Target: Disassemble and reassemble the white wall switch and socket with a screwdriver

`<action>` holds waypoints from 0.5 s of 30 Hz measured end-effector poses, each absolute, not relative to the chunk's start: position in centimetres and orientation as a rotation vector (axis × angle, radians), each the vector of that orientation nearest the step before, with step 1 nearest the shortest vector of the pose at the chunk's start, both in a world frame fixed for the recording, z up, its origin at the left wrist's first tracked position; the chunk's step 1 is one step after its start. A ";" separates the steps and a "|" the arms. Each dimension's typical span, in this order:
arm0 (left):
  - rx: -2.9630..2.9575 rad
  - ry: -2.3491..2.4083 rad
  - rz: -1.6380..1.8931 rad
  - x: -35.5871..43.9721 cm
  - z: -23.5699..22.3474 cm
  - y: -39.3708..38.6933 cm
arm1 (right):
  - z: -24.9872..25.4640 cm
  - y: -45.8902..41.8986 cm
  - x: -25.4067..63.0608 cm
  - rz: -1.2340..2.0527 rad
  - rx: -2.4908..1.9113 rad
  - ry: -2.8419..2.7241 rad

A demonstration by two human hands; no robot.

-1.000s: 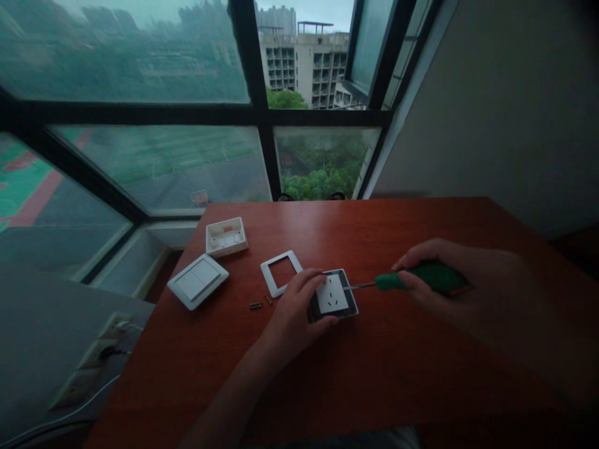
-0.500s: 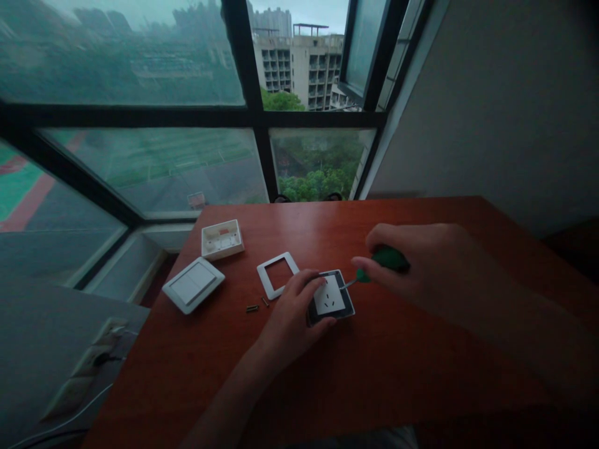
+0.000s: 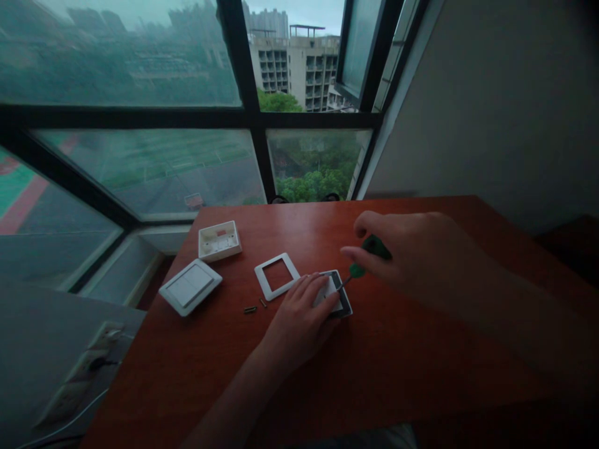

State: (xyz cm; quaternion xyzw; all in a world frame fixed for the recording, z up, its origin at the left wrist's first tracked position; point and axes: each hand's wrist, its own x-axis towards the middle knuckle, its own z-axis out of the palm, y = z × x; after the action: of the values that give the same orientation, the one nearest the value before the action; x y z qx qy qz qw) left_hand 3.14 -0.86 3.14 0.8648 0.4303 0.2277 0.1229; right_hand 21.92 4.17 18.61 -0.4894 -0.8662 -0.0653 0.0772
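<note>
A: What is the left hand [image 3: 299,318] doing now?
B: It lies over the socket [image 3: 346,304], fingers across its white face, holding it against the worktop [image 3: 421,368]. A second ago more of that face showed; now the fingers cover most of it, and one reaches close to the screwdriver shaft.
A: And the right hand [image 3: 397,243]?
B: Curled around the green handle of the screwdriver [image 3: 357,270], gripping it. It has come nearer to the socket since then.
A: Is the tool at the same angle?
B: No. Earlier the shaft ran almost level in from the right; now it slants down from the raised handle to the dark strip along the socket's right side. Whether the tip sits in a screw is too small to tell.
A: Where is the socket itself?
B: Right of the white frame [image 3: 261,284], under the left hand.
A: Has anything else been rearranged?
B: No. The small screws [image 3: 250,310] lie below the frame, and the switch panel [image 3: 191,287] and the open white box [image 3: 219,252] sit at the left, just as before.
</note>
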 end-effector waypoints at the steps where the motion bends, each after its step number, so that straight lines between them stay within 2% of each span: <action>1: 2.531 1.252 0.659 3.1 3.2 -0.9 | 18.6 4.1 21.9 -0.227 -1.476 -2.591; 8: 2.547 1.256 0.642 2.9 2.9 -0.8 | 19.0 3.9 22.3 0.073 -1.314 -2.629; 15: 2.496 1.226 0.662 2.5 2.6 -0.8 | 19.3 4.6 22.1 -0.225 -1.343 -2.759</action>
State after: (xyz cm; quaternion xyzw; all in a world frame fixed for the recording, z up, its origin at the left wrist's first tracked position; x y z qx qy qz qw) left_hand 2.48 -0.77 2.58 0.8645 0.4246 0.2292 0.1410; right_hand 22.07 4.59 19.32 -0.4362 -0.8963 -0.0731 0.0323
